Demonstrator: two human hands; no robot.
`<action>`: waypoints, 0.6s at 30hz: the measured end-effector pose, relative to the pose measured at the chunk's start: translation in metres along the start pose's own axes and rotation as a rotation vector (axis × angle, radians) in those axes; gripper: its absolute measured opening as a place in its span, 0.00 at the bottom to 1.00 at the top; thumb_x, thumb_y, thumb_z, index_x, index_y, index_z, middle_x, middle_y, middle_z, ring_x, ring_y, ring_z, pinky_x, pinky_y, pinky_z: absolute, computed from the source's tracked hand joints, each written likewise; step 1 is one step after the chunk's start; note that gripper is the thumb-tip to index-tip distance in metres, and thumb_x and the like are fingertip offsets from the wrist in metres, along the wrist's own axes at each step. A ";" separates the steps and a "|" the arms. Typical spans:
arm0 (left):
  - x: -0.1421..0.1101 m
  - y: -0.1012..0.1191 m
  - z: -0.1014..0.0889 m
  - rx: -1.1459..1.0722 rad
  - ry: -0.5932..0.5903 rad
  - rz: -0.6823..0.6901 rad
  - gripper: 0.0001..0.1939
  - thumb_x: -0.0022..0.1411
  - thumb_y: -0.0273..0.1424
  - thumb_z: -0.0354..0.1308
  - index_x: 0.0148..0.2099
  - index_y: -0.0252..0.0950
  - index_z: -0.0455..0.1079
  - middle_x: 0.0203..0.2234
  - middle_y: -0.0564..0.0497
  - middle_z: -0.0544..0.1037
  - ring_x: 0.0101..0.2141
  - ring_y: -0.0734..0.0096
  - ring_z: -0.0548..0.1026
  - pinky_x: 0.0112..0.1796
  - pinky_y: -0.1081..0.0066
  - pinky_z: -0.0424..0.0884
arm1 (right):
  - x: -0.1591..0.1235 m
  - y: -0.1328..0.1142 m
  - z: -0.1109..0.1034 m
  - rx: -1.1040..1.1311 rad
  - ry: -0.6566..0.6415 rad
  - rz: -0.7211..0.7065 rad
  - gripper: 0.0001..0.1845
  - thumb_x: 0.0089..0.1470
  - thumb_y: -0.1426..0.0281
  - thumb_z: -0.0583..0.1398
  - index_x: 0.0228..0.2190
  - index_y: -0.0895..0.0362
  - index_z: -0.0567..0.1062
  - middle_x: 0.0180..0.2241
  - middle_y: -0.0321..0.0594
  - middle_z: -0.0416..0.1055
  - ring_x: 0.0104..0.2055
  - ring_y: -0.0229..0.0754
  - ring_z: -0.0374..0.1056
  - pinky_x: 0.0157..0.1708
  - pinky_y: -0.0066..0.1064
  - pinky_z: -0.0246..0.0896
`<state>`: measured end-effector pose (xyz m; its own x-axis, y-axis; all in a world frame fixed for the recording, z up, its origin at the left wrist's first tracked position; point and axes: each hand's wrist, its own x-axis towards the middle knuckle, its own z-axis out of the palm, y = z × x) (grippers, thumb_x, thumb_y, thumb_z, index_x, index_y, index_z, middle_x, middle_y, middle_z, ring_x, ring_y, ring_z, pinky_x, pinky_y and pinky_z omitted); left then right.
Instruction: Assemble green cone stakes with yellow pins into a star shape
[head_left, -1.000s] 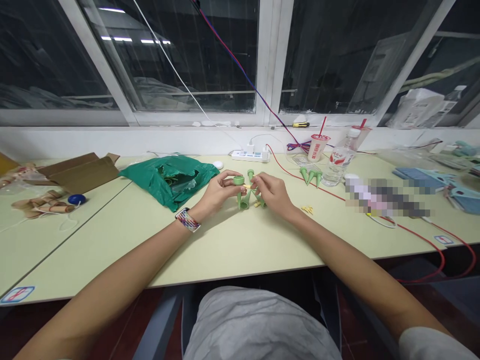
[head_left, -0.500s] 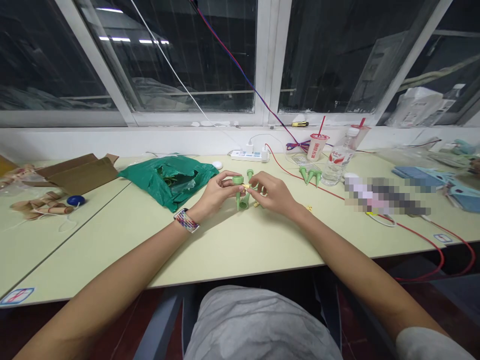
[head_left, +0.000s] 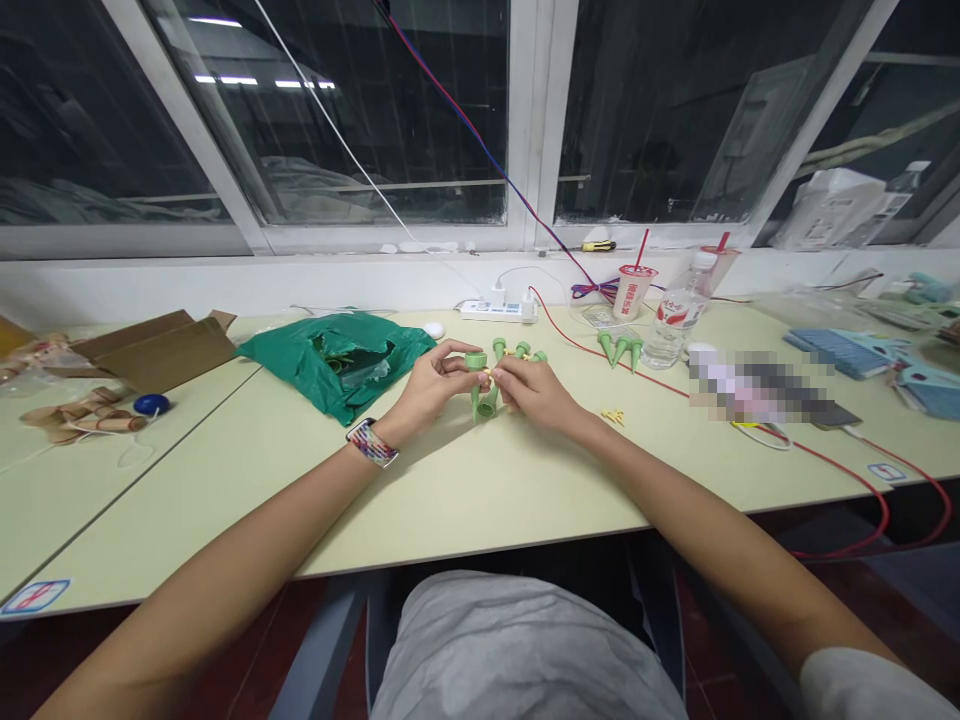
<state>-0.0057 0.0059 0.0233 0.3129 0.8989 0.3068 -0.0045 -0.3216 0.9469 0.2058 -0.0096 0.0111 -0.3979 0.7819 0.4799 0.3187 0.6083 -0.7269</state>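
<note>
My left hand (head_left: 435,385) grips a green plastic cone (head_left: 475,380) by its wide round top, point down, above the pale table (head_left: 465,480). My right hand (head_left: 534,393) pinches a small yellow piece (head_left: 489,373) against the side of that cone. A second green cone (head_left: 490,403) lies just under the hands. Several more green cones (head_left: 519,350) lie right behind my right hand. A patterned band sits on my left wrist.
An open green plastic bag (head_left: 337,358) lies left of the hands, a cardboard box (head_left: 154,345) further left. Three green cones (head_left: 621,348), a water bottle (head_left: 675,318), a red-straw cup (head_left: 630,290), a power strip (head_left: 499,310), small yellow pieces (head_left: 613,414) and a red cable (head_left: 825,460) lie to the right.
My right hand has moved left, off the cones behind it, and closed in on the cone held by my left hand. My left hand has stayed in place.
</note>
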 end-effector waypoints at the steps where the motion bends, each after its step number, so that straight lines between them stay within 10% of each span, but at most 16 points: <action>1: 0.000 0.000 -0.001 0.037 0.002 0.016 0.26 0.53 0.38 0.77 0.51 0.37 0.75 0.32 0.50 0.83 0.36 0.63 0.83 0.41 0.65 0.79 | 0.001 0.001 0.001 0.094 -0.022 0.060 0.20 0.71 0.57 0.52 0.29 0.54 0.68 0.24 0.33 0.69 0.25 0.38 0.66 0.30 0.30 0.59; 5: 0.000 0.001 -0.004 0.139 -0.002 0.062 0.25 0.54 0.39 0.76 0.52 0.37 0.76 0.31 0.50 0.82 0.35 0.62 0.83 0.41 0.65 0.78 | 0.002 0.001 0.003 0.259 -0.089 0.208 0.21 0.69 0.53 0.52 0.30 0.53 0.69 0.22 0.32 0.69 0.20 0.37 0.65 0.25 0.29 0.58; 11: 0.001 -0.001 -0.004 0.086 -0.041 0.067 0.25 0.60 0.39 0.72 0.57 0.38 0.77 0.36 0.47 0.83 0.37 0.62 0.83 0.43 0.63 0.79 | -0.003 -0.010 -0.001 -0.157 0.066 -0.035 0.17 0.68 0.58 0.57 0.29 0.54 0.70 0.24 0.33 0.69 0.26 0.38 0.63 0.29 0.30 0.53; 18: 0.000 0.005 -0.007 0.192 -0.065 0.106 0.26 0.62 0.38 0.70 0.61 0.39 0.78 0.39 0.47 0.82 0.41 0.61 0.80 0.44 0.64 0.77 | -0.003 -0.007 0.009 0.192 -0.053 0.146 0.21 0.68 0.56 0.55 0.26 0.54 0.69 0.21 0.31 0.69 0.20 0.36 0.64 0.25 0.30 0.59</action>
<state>-0.0122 0.0062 0.0287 0.3807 0.8381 0.3907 0.1383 -0.4693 0.8721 0.1969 -0.0171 0.0098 -0.4063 0.8481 0.3401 0.2088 0.4485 -0.8691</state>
